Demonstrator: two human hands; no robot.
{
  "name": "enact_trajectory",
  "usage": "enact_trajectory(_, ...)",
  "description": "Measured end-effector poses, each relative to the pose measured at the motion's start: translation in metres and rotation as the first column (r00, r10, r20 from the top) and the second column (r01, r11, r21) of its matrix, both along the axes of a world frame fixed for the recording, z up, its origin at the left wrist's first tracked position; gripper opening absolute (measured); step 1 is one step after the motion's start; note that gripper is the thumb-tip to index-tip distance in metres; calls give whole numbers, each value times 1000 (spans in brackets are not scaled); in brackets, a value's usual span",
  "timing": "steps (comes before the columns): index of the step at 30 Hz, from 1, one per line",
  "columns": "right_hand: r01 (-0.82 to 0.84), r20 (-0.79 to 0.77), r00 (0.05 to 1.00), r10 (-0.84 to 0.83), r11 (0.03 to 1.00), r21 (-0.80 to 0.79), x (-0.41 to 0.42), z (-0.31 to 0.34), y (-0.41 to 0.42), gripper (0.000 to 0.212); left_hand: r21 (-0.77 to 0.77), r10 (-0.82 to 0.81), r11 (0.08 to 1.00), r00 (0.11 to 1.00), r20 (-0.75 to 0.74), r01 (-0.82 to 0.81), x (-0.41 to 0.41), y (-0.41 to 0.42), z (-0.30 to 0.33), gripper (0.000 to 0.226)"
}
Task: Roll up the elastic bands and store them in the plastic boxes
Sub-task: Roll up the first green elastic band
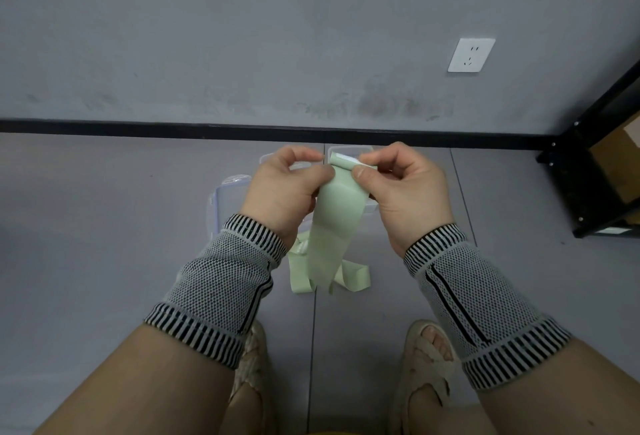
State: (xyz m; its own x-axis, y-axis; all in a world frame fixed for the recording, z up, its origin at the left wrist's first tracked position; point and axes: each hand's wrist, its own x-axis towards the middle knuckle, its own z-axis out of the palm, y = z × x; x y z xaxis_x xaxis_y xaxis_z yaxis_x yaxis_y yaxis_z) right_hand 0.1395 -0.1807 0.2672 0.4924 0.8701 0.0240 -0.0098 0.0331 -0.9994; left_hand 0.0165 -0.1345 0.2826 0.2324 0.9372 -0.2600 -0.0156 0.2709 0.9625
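Step in hand: starting the roll on the pale green elastic band [337, 223]. Looks like early stage, only the first turn or so formed at the top end, centre of frame.

Grip state: left hand [287, 192] has fingers curled, thumb and forefinger pinching the left edge of the rolled end. Right hand [403, 192] is likewise curled, thumb on the front of the band, fingertips behind, pinching the right edge. A white tab [344, 158] shows at the very top of the roll; label or end piece, can't tell.

Band location: held in the air between both hands, hanging down toward lower centre, loose tail folded in a heap on the floor [104, 226] just below the wrists.

Clear plastic boxes [228, 188] sit on the floor directly behind the hands, mostly hidden; count and lid state unclear.

To do it well, my read:
- Keep both edges aligned, or the roll will likely cone out sideways.
- Light tension on the hanging part; the material looks stretchy and slick, so a slack core will probably spring open.
- Turn with thumbs, walk the fingers, never release both sides at once.
- The tail on the floor looks twisted; flatten it before it reaches the roll.
- Pinch the finished roll shut until it is in a box.
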Motion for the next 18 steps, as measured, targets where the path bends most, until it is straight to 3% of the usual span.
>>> enact_trajectory(4, -10, 69, 998, 11, 1000, -16, 1, 0, -1, 27, 37, -52, 998, 998, -19, 53, -2, 1, -2, 25)
enact_trajectory(11, -24, 143, 989, 27, 999, -22, -2, -1, -2, 27, 76, -28, 997, 999, -43, 31, 0, -3, 1, 6)
enact_trajectory(18, -30, 7, 1000, 30, 997, -69, 1, -1, -1, 27, 84, -17, 996, 1000, 22, 15, -2, -4, 6, 16)
